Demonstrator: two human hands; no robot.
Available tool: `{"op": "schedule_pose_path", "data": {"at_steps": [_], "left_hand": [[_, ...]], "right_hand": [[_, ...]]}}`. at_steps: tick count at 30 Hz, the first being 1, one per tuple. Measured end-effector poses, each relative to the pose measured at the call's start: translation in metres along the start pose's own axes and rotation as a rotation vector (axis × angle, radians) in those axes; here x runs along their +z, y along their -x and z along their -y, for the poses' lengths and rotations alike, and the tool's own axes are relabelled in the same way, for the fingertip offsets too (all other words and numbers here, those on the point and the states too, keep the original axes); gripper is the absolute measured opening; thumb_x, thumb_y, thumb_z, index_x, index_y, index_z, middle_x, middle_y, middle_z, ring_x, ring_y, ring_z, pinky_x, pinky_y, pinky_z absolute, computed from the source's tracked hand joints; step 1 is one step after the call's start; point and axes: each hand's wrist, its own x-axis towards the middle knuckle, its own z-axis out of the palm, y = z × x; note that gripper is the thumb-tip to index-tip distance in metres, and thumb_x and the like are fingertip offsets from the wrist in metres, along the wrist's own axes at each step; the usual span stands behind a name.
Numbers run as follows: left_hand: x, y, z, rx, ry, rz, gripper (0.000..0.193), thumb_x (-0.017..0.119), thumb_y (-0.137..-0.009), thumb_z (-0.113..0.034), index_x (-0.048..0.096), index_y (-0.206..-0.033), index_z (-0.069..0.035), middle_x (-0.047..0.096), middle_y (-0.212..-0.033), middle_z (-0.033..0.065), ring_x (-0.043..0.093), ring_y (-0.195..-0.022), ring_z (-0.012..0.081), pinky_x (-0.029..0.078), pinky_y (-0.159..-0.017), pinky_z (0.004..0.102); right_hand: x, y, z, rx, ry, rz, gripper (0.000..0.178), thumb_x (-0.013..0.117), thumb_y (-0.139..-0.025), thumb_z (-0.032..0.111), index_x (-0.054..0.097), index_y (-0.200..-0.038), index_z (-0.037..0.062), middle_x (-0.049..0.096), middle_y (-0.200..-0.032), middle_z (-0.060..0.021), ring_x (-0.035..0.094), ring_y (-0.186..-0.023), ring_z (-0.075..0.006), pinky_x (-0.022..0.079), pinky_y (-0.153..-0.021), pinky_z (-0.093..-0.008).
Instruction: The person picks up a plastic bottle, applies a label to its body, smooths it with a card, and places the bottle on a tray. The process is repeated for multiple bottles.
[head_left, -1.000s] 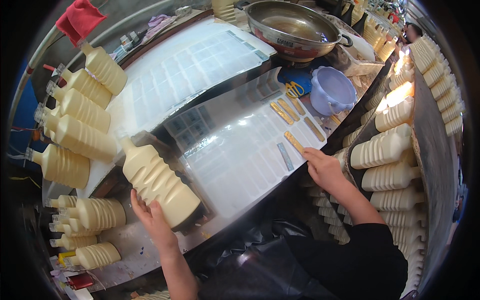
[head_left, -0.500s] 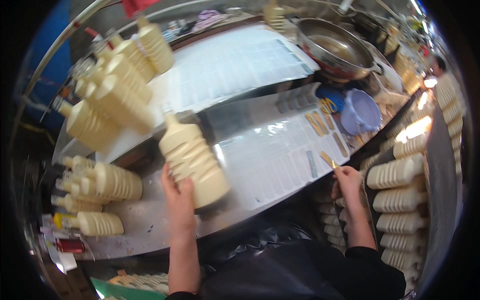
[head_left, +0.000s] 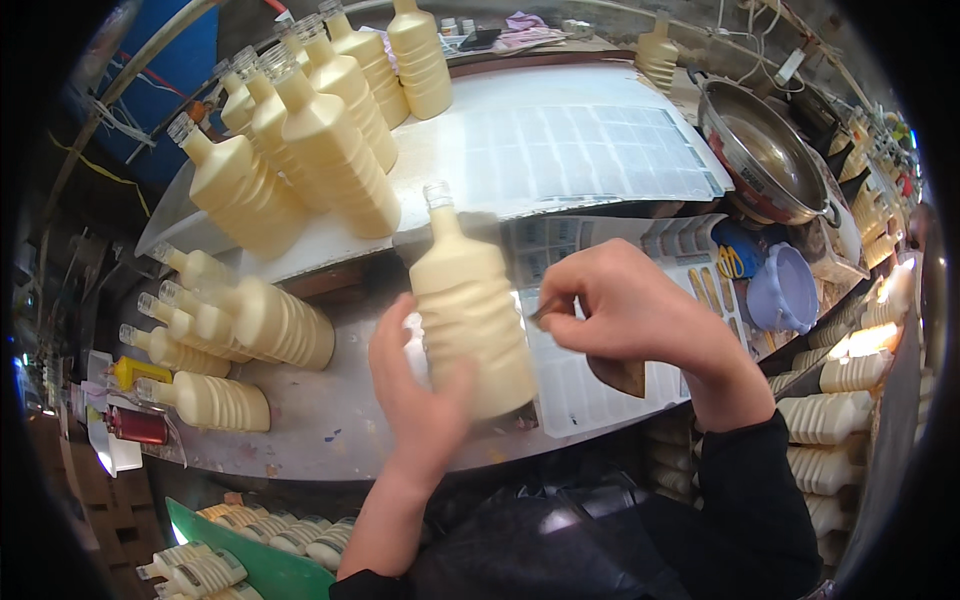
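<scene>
Fingers of our left hand (head_left: 425, 395) spread around the left side of the cream bottle (head_left: 470, 310), the thumb blurred across its lower front; we cannot tell how firmly they press. Our right hand's fingers pinch what looks like a thin brownish strip (head_left: 617, 376), just right of the bottle. We judge the bottle light, hollow and smooth, apt to slip, so its ribbed waist suits our hold; the flimsy strip would crease unless taken by an edge. Right of the bottle lies a pale sheet (head_left: 575, 400); left of it, the tabletop (head_left: 300, 430) carries other bottles (head_left: 285, 325).
</scene>
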Motion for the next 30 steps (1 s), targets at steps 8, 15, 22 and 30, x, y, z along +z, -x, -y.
{"op": "schedule_pose_path", "data": {"at_steps": [8, 15, 22, 30], "left_hand": [[-0.009, -0.062, -0.042, -0.051, 0.113, 0.334, 0.027, 0.082, -0.076, -0.005, 0.076, -0.102, -0.006, 0.073, -0.080, 0.0092, 0.068, -0.069, 0.0177, 0.053, -0.067, 0.0296], [0.010, -0.080, -0.024, -0.428, 0.818, 0.034, 0.011, 0.074, -0.092, -0.006, 0.067, -0.099, 0.000, 0.071, -0.088, 0.0023, 0.064, -0.079, 0.0056, 0.050, -0.071, 0.0218], [0.037, -0.055, 0.007, -0.416, 0.780, -0.226, 0.007, 0.066, -0.099, -0.007, 0.060, -0.103, -0.004, 0.067, -0.098, 0.0030, 0.061, -0.087, 0.0077, 0.050, -0.081, 0.0239], [0.042, -0.059, 0.009, -0.464, 0.823, -0.332, 0.011, 0.065, -0.099, -0.007, 0.059, -0.108, -0.005, 0.063, -0.095, -0.0002, 0.054, -0.077, 0.0042, 0.045, -0.070, 0.0196]], "right_hand": [[-0.012, -0.032, 0.027, -0.201, 0.380, 0.151, 0.011, 0.071, -0.080, 0.010, 0.069, -0.089, 0.0052, 0.066, -0.078, -0.0127, 0.065, -0.073, -0.0364, 0.052, -0.064, -0.0431], [-0.002, -0.036, -0.016, 0.154, -0.422, -0.145, 0.026, 0.069, -0.095, 0.014, 0.070, -0.118, 0.0003, 0.067, -0.091, 0.0001, 0.056, -0.074, -0.0027, 0.048, -0.065, -0.0237], [0.055, -0.044, -0.053, 0.329, -0.481, -0.157, 0.041, 0.076, -0.089, 0.025, 0.063, -0.120, 0.0002, 0.059, -0.086, 0.0003, 0.056, -0.079, -0.0066, 0.048, -0.069, -0.0243], [0.080, -0.056, -0.039, 0.435, -0.391, -0.171, 0.067, 0.078, -0.082, 0.048, 0.058, -0.122, -0.0017, 0.069, -0.098, -0.0183, 0.070, -0.093, -0.0307, 0.054, -0.082, -0.0399]]}}
